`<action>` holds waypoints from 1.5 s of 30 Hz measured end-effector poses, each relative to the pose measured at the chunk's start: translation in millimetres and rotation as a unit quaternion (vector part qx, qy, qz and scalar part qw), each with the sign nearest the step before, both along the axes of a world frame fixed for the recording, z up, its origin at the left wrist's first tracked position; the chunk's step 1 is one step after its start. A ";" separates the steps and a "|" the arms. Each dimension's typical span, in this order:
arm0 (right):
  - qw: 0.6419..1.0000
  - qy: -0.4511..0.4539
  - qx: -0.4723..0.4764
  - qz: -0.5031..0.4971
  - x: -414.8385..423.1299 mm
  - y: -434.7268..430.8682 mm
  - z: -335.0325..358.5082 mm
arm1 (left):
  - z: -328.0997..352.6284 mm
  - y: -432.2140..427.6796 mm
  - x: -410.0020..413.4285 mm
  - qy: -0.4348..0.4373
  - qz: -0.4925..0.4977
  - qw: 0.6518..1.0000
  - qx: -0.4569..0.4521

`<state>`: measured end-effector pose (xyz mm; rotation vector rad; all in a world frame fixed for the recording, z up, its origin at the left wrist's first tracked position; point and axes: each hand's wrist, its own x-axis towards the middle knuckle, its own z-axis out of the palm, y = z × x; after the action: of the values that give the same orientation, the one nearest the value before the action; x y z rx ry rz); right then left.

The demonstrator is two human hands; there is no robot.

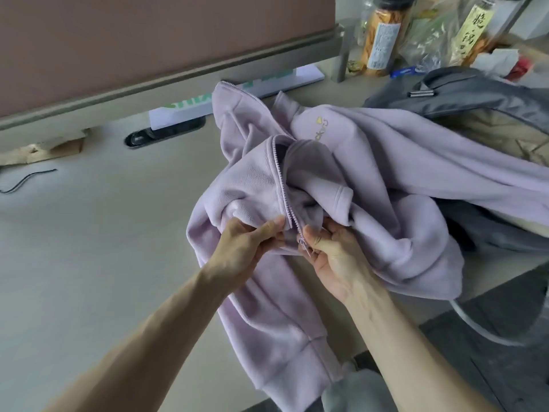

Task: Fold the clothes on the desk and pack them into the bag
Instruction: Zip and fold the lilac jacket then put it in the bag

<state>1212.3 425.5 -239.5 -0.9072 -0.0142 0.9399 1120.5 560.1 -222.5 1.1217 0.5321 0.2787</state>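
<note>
While bunched at frame centre on the desk, the lilac jacket is pinched beside its zipper by the left hand and right hand.

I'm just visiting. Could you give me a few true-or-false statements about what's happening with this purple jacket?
1. The left hand and the right hand both pinch the lilac jacket beside its zipper. True.
2. The jacket is neatly folded. False: it lies crumpled on the desk.
3. The jacket is packed inside the grey bag. False: it lies outside the bag, on the desk.
4. A jar stands at the far right of the desk. True.
</note>
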 end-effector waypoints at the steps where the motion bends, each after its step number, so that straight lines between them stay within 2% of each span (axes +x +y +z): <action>1: 1.000 -0.009 0.008 0.004 1.3 0.4 -3.1 | -3.6 0.0 0.0 -0.009 -0.002 1.000 0.010; 5: 0.998 -0.041 0.055 0.010 6.5 6.5 -20.6 | -22.0 0.1 1.7 -0.043 0.027 0.998 0.039; 12: 0.985 -0.152 0.086 -0.013 0.6 11.5 -41.9 | -58.0 0.1 -8.2 -0.119 0.063 0.984 0.120; 22: 0.971 -0.226 0.081 -0.019 -17.8 -0.5 -40.0 | -60.8 -5.8 -19.3 -0.144 0.081 0.973 0.161; 27: 0.967 -0.239 0.076 -0.033 -15.2 3.1 -46.0 | -61.0 -7.6 -18.1 -0.195 0.066 0.967 0.151; 37: 0.963 -0.253 0.082 -0.049 -12.0 8.4 -49.3 | -64.1 -5.9 -12.8 -0.215 0.055 0.968 0.121; 45: 0.963 -0.253 0.076 -0.051 -12.2 9.7 -52.3 | -68.2 -4.4 -9.8 -0.194 0.073 0.968 0.140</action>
<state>1200.1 435.2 -291.8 -0.9731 -0.4667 0.5821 1110.6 555.7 -290.7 1.2618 0.2281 0.7027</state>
